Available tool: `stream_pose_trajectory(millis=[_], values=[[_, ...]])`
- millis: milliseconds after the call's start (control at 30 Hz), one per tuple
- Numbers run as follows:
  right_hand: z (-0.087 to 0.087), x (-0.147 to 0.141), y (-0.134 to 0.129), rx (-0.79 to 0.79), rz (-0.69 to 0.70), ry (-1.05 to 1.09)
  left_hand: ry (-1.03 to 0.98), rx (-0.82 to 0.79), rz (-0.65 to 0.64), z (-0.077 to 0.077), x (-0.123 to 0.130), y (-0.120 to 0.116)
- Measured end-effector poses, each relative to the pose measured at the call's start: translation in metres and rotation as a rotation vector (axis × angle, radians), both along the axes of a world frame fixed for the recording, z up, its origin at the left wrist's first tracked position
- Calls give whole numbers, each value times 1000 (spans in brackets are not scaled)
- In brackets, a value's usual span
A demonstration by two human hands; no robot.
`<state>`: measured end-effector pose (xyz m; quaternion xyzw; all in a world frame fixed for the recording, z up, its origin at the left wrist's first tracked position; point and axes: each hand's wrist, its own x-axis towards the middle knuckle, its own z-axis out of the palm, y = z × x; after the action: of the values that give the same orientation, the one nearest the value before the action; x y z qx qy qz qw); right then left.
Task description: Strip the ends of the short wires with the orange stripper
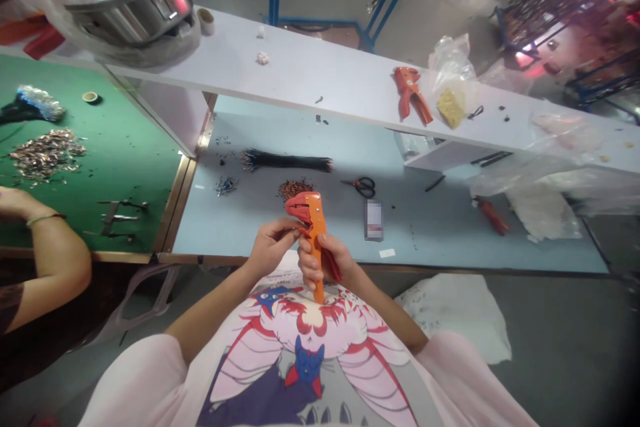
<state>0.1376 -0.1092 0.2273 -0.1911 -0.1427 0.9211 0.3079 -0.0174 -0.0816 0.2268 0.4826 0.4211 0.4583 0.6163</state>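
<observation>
My right hand [325,260] is wrapped round the handles of an orange and red wire-stripping tool [314,213], held upright in front of my chest. My left hand [275,243] is pinched beside the tool's red jaw; what its fingertips hold is too small to make out. Just beyond the tool's head is a pile of small copper-coloured pieces [296,188] on the blue table mat [240,213]. Behind that pile, a bundle of black wires [290,161] lies lengthwise. Black-handled scissors [364,187] rest to the right, near a blurred-out rectangular object [373,220].
A white shelf [340,73] crosses behind the mat, bearing another orange tool [411,95], plastic bags and a metal container [145,7]. At left, a person's arm [55,253] rests by a green mat [145,180]. Red-handled pliers [493,215] lie at right.
</observation>
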Motion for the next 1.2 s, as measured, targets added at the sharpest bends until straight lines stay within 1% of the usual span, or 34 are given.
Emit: stream_pose_trajectory(millis=[267,467,667,867,1000,1100,1167,1200], values=[[-2,1,1,6,-7,-28,28,-33,11,-2,0,2],[-3,2,0,4,-12,-7,39,-33,-16,-1,1,1],[-5,0,1,27,-38,-22,47,-36,22,-1,2,3],[-1,-2,5,29,-28,19,69,-60,10,-1,3,5],[-1,-3,5,1,-29,-1,84,-66,22,-2,2,4],[-8,-2,8,-45,-47,-27,125,-61,29,-9,3,5],[-17,-2,15,-80,-75,-47,191,-70,49,-21,5,10],[-23,-1,21,-100,-97,-70,240,-89,61,-31,7,15]])
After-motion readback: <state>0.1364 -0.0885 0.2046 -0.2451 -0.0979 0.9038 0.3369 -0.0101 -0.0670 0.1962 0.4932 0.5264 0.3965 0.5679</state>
